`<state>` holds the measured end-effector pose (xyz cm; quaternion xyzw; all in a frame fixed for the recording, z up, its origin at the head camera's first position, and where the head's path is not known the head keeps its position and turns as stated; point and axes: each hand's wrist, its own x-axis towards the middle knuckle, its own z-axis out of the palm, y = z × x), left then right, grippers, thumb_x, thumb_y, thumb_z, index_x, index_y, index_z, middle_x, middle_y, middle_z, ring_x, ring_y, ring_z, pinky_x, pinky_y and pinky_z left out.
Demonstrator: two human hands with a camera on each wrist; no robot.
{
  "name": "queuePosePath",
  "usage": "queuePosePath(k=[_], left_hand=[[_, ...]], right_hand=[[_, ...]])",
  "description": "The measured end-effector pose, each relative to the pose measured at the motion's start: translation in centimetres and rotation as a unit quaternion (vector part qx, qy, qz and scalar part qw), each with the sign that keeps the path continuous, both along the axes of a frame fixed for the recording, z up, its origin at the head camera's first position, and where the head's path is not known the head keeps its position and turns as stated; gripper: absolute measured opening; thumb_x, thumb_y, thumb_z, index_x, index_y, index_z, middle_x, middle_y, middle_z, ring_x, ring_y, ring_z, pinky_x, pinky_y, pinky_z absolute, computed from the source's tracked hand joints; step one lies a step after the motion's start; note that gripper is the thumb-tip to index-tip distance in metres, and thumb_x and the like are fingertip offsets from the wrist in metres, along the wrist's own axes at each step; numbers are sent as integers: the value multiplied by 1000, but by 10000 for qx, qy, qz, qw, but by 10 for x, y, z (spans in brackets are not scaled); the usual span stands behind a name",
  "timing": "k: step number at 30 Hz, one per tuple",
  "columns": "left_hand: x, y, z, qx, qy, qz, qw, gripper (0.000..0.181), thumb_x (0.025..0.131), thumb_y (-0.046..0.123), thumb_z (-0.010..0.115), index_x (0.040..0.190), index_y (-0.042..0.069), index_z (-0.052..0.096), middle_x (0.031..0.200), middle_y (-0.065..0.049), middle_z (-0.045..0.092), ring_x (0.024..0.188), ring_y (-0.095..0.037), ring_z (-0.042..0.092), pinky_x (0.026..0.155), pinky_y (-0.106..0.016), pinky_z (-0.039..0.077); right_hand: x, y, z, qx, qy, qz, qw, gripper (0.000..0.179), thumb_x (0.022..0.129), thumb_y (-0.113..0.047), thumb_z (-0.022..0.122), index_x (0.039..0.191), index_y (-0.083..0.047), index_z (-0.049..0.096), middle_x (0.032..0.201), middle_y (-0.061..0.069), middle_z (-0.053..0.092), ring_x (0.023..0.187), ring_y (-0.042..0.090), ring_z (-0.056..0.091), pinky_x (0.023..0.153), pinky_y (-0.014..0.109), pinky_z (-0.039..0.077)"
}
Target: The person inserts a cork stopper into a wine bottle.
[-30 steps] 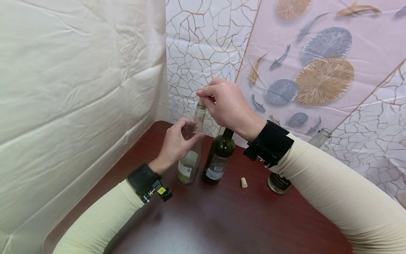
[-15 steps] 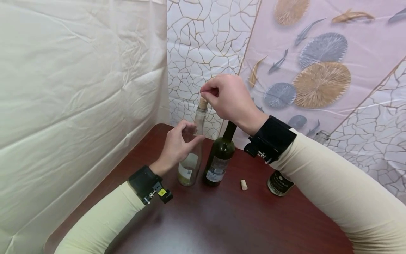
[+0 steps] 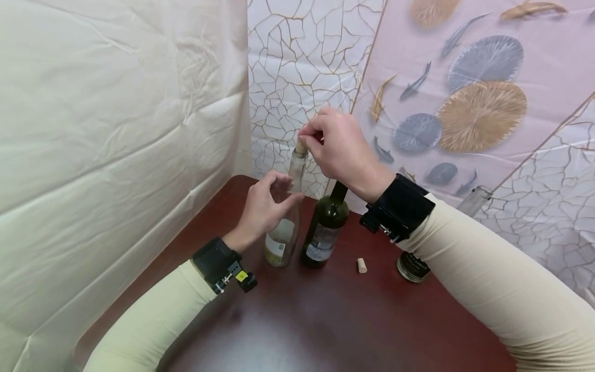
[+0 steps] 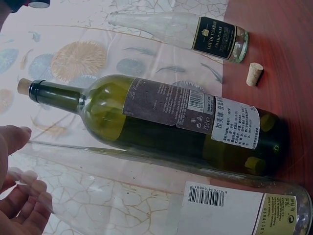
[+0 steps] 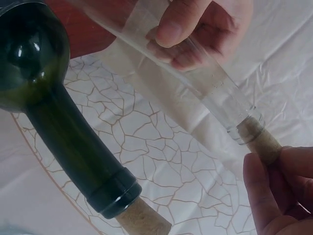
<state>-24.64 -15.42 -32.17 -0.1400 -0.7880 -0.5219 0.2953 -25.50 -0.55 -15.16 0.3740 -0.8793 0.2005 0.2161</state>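
A clear glass bottle stands upright at the table's back left. The left hand curves round its neck, thumb on one side and fingers behind, as the right wrist view shows. At the bottle's mouth, the right hand pinches a cork between thumb and fingertips. The cork's lower end sits inside the glass neck, its upper part above the rim. Right beside stands a dark green wine bottle, its own cork in the mouth; the right hand hides that top in the head view.
A loose cork lies on the reddish-brown table. Farther right stands another clear bottle with a black label, partly behind the right sleeve in the head view. Cloth hangings close off the back and left sides.
Half a second ago the right fingertips were at the cork's top with more of it showing; now they grip lower around it. The left hand stays at the bottle's neck.
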Motion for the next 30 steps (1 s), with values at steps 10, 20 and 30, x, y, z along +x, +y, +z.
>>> queuePosePath(k=[10,20,30], left_hand=[[-1,0,13,-98,150,70,9998,41,81,35,78,108,10,61,99,-6,70,81,-14,64,71,-33,55],[-5,1,15,-186,200,-2,9996,44,82,37,77,111,8,60,100,-4,68,82,-13,64,71,-31,55],[-1,0,1,-144,115,15,9998,41,83,34,77,110,9,60,100,-9,69,80,-14,64,70,-35,56]], right_hand=[[3,-1,13,76,111,14,9999,15,92,-9,64,97,-4,77,87,6,58,80,16,56,69,28,49],[3,2,15,6,199,-41,9998,16,93,-8,62,97,-4,77,87,6,58,79,17,56,68,28,48],[-4,5,-12,-685,0,256,9973,14,93,-11,64,98,-5,76,92,5,61,87,14,60,78,23,54]])
